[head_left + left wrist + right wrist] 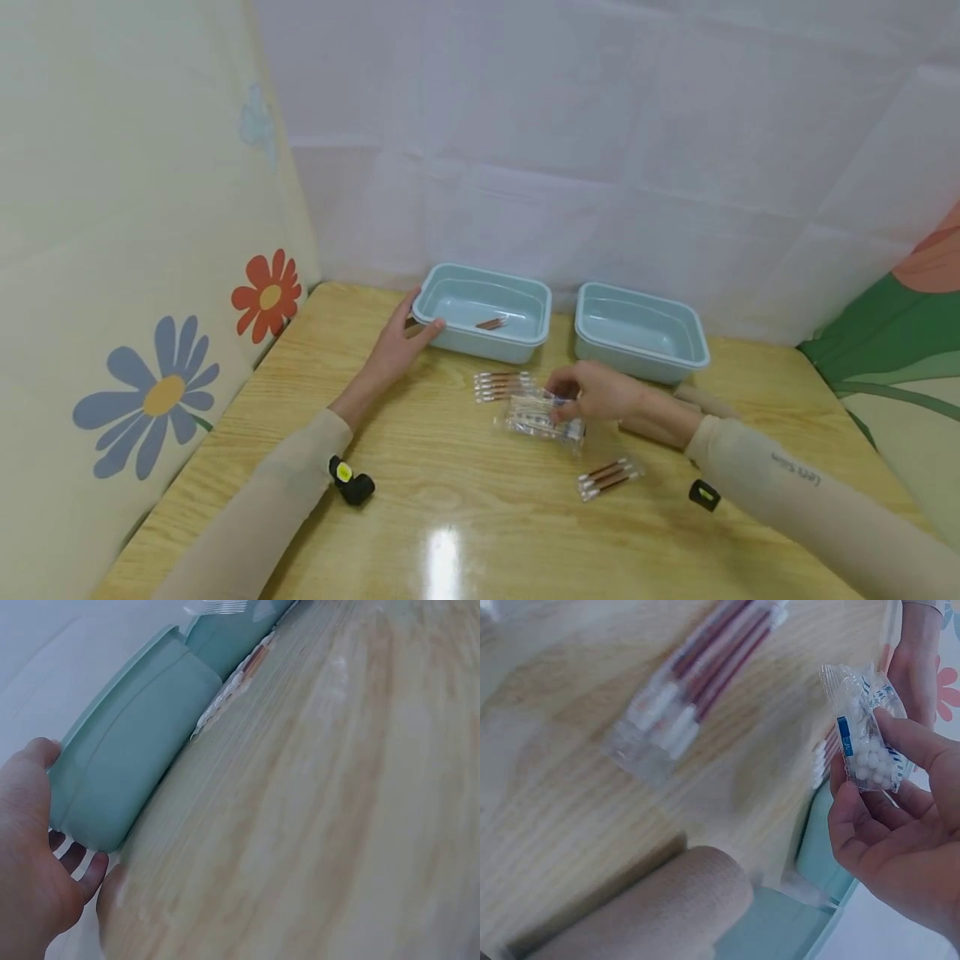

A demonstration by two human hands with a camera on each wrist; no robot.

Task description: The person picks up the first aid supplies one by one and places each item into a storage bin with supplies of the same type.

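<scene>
- Pale-blue tub [480, 342], plastic, on desk [420, 500]; holds brown-stick swabs [491, 323].
- Left hand [401, 342]: grips the pale-blue tub's left end, thumb at rim.
- Right hand [600, 392]: pinches clear swab packet [866, 750], white-tipped, blue-printed, forward and right of the pale-blue tub.
- Brown-stick bundle [501, 386]: just in front of the pale-blue tub.
- Wrapped brown-stick packet [609, 477]: farther forward, rightward of it.
- Matching tub [637, 360]: beside it, right.

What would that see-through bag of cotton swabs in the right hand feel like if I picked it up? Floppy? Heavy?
The bag is probably light: the right hand holds it in a simple pinch. Its crinkled clear edges look floppy, though the swabs packed inside may stiffen the middle. Being shiny plastic, it could be slightly slippery.
</scene>
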